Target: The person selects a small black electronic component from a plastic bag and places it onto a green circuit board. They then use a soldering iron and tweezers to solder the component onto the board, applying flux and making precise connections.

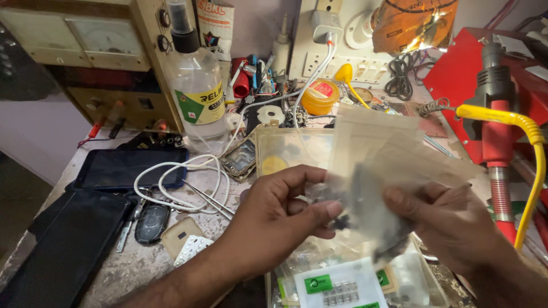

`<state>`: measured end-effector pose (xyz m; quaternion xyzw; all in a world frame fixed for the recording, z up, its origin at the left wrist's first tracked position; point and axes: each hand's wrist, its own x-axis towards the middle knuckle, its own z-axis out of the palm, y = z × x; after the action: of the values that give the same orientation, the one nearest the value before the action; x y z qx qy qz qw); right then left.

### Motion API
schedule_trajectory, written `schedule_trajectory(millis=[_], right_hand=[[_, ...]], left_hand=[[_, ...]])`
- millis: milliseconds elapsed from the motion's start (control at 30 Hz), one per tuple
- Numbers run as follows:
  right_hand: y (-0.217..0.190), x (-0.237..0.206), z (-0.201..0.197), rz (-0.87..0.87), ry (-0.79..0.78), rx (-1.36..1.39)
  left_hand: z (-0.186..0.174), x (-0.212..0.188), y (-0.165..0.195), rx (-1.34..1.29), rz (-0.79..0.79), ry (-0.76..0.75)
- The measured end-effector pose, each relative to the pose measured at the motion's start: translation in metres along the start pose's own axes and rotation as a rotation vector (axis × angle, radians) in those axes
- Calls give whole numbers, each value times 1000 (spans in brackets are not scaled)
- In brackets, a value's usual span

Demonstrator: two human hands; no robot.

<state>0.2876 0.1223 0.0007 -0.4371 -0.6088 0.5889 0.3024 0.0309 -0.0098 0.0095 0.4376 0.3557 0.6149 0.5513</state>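
Both hands hover near the camera: left hand (pixel 274 214) and right hand (pixel 451 222) pinch a sheaf of clear plastic sachets (pixel 379 165) with fingertips, above an open parts box (pixel 285 145); white cable (pixel 182 177) lies left

A scuffed, pale worktop (pixel 137 265) runs up to a mauve wall (pixel 34 131). A beige meter box (pixel 85 51) stands at the back left, and a white switch panel (pixel 348 65) is fixed behind the clutter. A red stand (pixel 462 74) fills the right corner. The light is warm and dim.
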Motion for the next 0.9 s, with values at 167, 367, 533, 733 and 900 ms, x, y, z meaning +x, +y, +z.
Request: schedule_trajectory(millis=[167, 367, 533, 733, 900], right_hand=[[-14, -8, 15, -79, -43, 113], [4, -3, 20, -134, -146, 167], [22, 0, 14, -330, 2, -148], [-6, -12, 35, -110, -13, 106], [-16, -10, 37, -153, 15, 292]], left_hand=[[-2, -3, -3, 78, -1, -43], [3, -5, -2, -67, -81, -100], [2, -3, -4, -371, -172, -55], [1, -3, -9, -143, -98, 10], [0, 1, -9, -164, -80, 69]])
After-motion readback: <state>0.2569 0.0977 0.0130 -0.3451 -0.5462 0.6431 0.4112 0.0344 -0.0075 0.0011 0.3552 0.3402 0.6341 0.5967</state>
